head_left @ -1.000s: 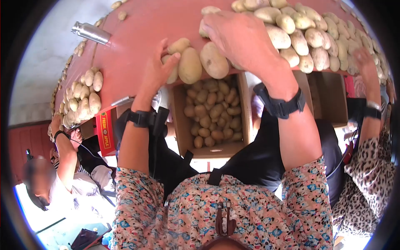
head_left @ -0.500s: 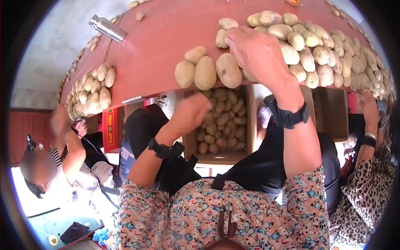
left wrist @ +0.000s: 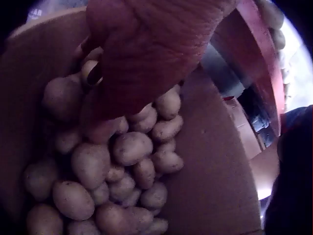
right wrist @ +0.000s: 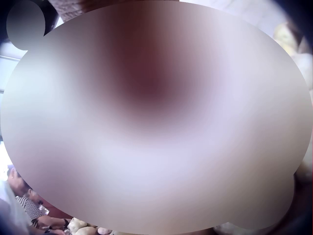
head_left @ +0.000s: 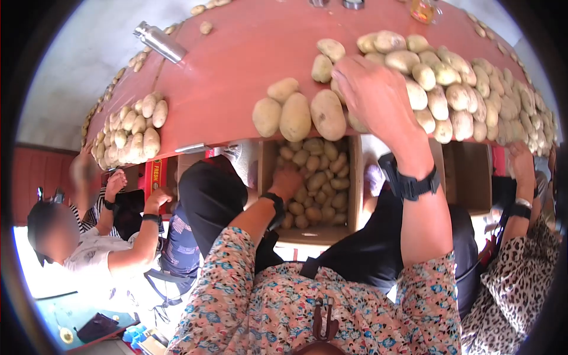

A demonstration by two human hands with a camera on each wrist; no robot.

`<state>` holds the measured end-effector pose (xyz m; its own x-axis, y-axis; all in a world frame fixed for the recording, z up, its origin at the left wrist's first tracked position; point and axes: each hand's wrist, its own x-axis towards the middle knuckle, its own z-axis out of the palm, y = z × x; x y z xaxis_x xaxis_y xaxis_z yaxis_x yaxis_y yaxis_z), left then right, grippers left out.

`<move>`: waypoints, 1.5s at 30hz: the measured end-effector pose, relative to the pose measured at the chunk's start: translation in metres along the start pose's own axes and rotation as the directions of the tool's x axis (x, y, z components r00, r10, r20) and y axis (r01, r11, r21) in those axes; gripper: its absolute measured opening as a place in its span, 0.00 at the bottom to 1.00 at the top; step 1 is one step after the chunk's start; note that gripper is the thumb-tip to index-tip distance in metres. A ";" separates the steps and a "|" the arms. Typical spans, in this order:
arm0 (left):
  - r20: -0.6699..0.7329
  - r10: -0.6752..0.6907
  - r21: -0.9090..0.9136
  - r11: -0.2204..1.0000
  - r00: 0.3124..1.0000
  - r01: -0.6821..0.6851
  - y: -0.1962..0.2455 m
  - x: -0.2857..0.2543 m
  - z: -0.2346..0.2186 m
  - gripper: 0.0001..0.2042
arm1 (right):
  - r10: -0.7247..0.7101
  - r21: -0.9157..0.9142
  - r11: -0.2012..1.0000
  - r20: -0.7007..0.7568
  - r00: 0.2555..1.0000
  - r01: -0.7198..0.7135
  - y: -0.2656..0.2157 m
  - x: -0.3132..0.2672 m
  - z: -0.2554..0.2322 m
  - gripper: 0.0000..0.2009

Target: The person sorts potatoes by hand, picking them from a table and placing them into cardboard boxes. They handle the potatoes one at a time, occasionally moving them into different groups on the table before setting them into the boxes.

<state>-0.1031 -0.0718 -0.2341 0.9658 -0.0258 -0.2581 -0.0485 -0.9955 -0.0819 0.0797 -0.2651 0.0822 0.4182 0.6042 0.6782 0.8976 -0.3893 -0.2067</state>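
My left hand point(head_left: 288, 180) is down inside the cardboard box point(head_left: 305, 235), among the potatoes point(head_left: 322, 183) in it. In the left wrist view the back of this hand point(left wrist: 151, 54) covers most of its fingers, which point down into the potatoes; I cannot tell whether they grip one. On the red table, my right hand point(head_left: 378, 97) lies against the left end of a big potato heap point(head_left: 438, 100), its fingertips hidden beneath it. Left of it, several large potatoes point(head_left: 296, 117) lie near the table edge, and two smaller ones point(head_left: 330, 49) farther back. The right wrist view is mostly blurred.
A steel flask point(head_left: 160, 42) lies on the red table point(head_left: 219, 83) at the far left. Nearer stands another potato pile point(head_left: 130, 133). A second cardboard box point(head_left: 467, 177) is below the table at right. People sit on both sides, one in a leopard-print sleeve point(head_left: 509, 284).
My left hand has left the potatoes at the table edge and gone down into the box. The right hand stays by the heap. The person at left has lowered an arm.
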 end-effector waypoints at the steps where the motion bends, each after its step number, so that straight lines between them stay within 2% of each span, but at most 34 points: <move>1: -0.011 -0.011 0.079 0.997 1.000 0.012 0.003 -0.002 -0.001 0.18 | 0.015 0.010 1.000 0.021 1.000 -0.016 -0.001 0.001 -0.001 0.04; 3: -0.041 -0.035 0.167 0.985 0.999 0.042 0.010 -0.003 -0.009 0.19 | 0.037 0.025 0.999 0.047 0.998 -0.038 -0.005 0.001 -0.005 0.03; 5: 0.243 -0.014 0.048 0.999 0.970 0.002 0.017 -0.007 -0.031 0.22 | 0.021 0.027 0.999 0.030 0.999 -0.022 -0.009 0.003 -0.006 0.04; 6: 0.233 -0.029 0.055 0.998 0.972 0.017 0.022 -0.009 -0.039 0.22 | 0.025 0.032 0.999 0.032 0.999 -0.026 -0.008 0.003 -0.005 0.04; 8: 0.260 -0.086 -0.132 0.984 0.962 0.124 0.030 -0.017 -0.056 0.25 | 0.000 0.029 1.000 0.002 1.000 0.000 -0.008 0.004 -0.003 0.05; 9: 0.252 -0.096 -0.127 0.983 0.963 0.131 0.031 -0.025 -0.074 0.25 | 0.008 0.015 1.000 0.022 1.000 -0.008 -0.009 0.005 -0.003 0.05; 11: 0.111 -0.111 -0.407 0.901 0.988 0.147 0.036 -0.045 -0.117 0.27 | 0.012 -0.004 1.000 0.040 0.999 -0.012 -0.009 0.005 -0.002 0.06; 12: 0.107 -0.116 -0.404 0.903 0.988 0.150 0.036 -0.055 -0.130 0.27 | 0.008 -0.003 1.000 0.034 0.999 -0.008 -0.008 0.005 -0.002 0.06; 14: -0.010 -0.088 -0.714 0.698 0.996 0.054 0.029 -0.074 -0.153 0.25 | 0.019 0.005 1.000 0.034 0.999 -0.019 -0.008 0.003 -0.001 0.06; 15: -0.016 -0.087 -0.710 0.702 0.996 0.050 0.025 -0.082 -0.170 0.25 | 0.017 0.002 1.000 0.027 0.999 -0.017 -0.007 0.003 -0.002 0.06; 16: -0.070 -0.123 -0.878 0.478 0.990 -0.003 0.022 -0.091 -0.188 0.24 | 0.018 0.011 1.000 0.019 1.000 -0.018 -0.007 0.002 -0.002 0.06; 17: -0.111 -0.171 -0.973 0.217 0.979 -0.073 0.019 -0.098 -0.203 0.22 | 0.017 0.020 1.000 0.012 1.000 -0.017 -0.007 0.002 -0.003 0.05; 18: -0.118 -0.172 -0.972 0.220 0.978 -0.079 0.014 -0.103 -0.217 0.22 | 0.013 0.017 1.000 0.007 1.000 -0.013 -0.007 0.002 -0.003 0.05; 19: -0.208 -0.344 -0.970 0.193 0.916 -0.147 0.007 -0.106 -0.230 0.21 | 0.014 0.015 1.000 0.018 1.000 -0.014 -0.007 0.001 -0.003 0.05; 20: -0.284 -0.508 -0.958 0.180 0.814 -0.222 -0.002 -0.106 -0.240 0.21 | 0.012 0.012 1.000 0.026 1.000 -0.012 -0.009 0.001 -0.003 0.05; 22: -0.266 -0.709 -0.963 0.224 0.653 -0.149 -0.021 -0.096 -0.257 0.20 | -0.003 -0.004 1.000 0.018 1.000 0.003 -0.012 0.001 -0.002 0.06; 23: -0.208 -0.736 -0.977 0.181 0.644 -0.108 -0.034 -0.088 -0.261 0.19 | -0.004 -0.022 1.000 0.019 1.000 0.004 -0.012 0.002 -0.002 0.06; 24: -0.220 -0.733 -0.975 0.186 0.644 -0.121 -0.047 -0.078 -0.260 0.19 | -0.008 -0.032 0.999 0.010 1.000 0.008 -0.010 0.002 -0.001 0.06; 26: -0.142 -0.744 -0.989 0.077 0.653 -0.126 -0.070 -0.055 -0.252 0.19 | 0.000 -0.019 1.000 0.033 0.999 0.001 -0.007 0.001 0.001 0.06; 27: -0.066 -0.721 -0.996 0.004 0.690 -0.091 -0.079 -0.043 -0.253 0.21 | 0.006 -0.023 1.000 0.025 1.000 -0.005 -0.008 0.002 0.000 0.07; 28: -0.069 -0.719 -0.995 0.004 0.692 -0.095 -0.088 -0.030 -0.254 0.21 | 0.006 -0.027 1.000 0.024 1.000 -0.005 -0.008 0.003 -0.001 0.07; 30: -0.037 -0.649 -0.993 -0.063 0.760 -0.102 -0.102 -0.008 -0.257 0.22 | -0.009 -0.039 0.999 0.000 1.000 0.009 -0.009 0.004 0.000 0.07; 31: -0.029 -0.650 -0.993 -0.066 0.759 -0.094 -0.105 -0.004 -0.257 0.22 | -0.005 -0.033 0.999 0.005 1.000 0.005 -0.009 0.004 0.001 0.07; 33: -0.084 -0.546 -0.994 0.100 0.833 -0.034 -0.108 0.004 -0.256 0.23 | -0.005 -0.001 1.000 0.003 1.000 0.005 -0.007 0.004 0.001 0.07; 34: -0.076 -0.543 -0.995 0.098 0.836 -0.027 -0.106 0.005 -0.253 0.23 | 0.002 0.000 1.000 0.008 1.000 -0.002 -0.007 0.005 0.000 0.07; 36: -0.284 -0.574 -0.957 0.114 0.768 -0.268 -0.095 0.003 -0.243 0.22 | -0.022 -0.015 1.000 0.009 1.000 0.022 -0.008 0.005 -0.001 0.07; 37: -0.273 -0.572 -0.960 0.108 0.773 -0.259 -0.090 0.000 -0.238 0.22 | -0.015 -0.013 1.000 0.018 1.000 0.016 -0.009 0.005 -0.002 0.07; 39: -0.230 -0.538 -0.953 0.294 0.811 -0.076 -0.080 -0.007 -0.230 0.21 | -0.020 0.006 1.000 0.018 1.000 0.020 -0.010 0.005 -0.001 0.07; 40: -0.224 -0.537 -0.955 0.289 0.813 -0.072 -0.074 -0.009 -0.225 0.21 | -0.017 0.007 1.000 0.024 1.000 0.017 -0.010 0.004 0.000 0.07; 42: -0.372 -0.522 -0.883 0.455 0.768 -0.118 -0.064 -0.007 -0.217 0.21 | -0.024 0.015 1.000 0.029 0.999 0.024 -0.010 0.004 0.000 0.07; 43: -0.371 -0.521 -0.883 0.453 0.769 -0.119 -0.063 -0.005 -0.216 0.21 | -0.023 0.013 1.000 0.031 0.999 0.022 -0.010 0.004 0.000 0.07; 45: -0.494 -0.505 -0.746 0.664 0.708 -0.048 -0.062 -0.002 -0.219 0.20 | -0.021 0.005 1.000 0.043 0.999 0.021 -0.012 0.005 0.000 0.06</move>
<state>-0.0464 -0.0306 -0.0177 0.8341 0.4387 0.3345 0.1119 -0.7283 0.6761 0.0710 -0.2573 0.0877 0.4050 0.6414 0.6516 0.9068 -0.3731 -0.1963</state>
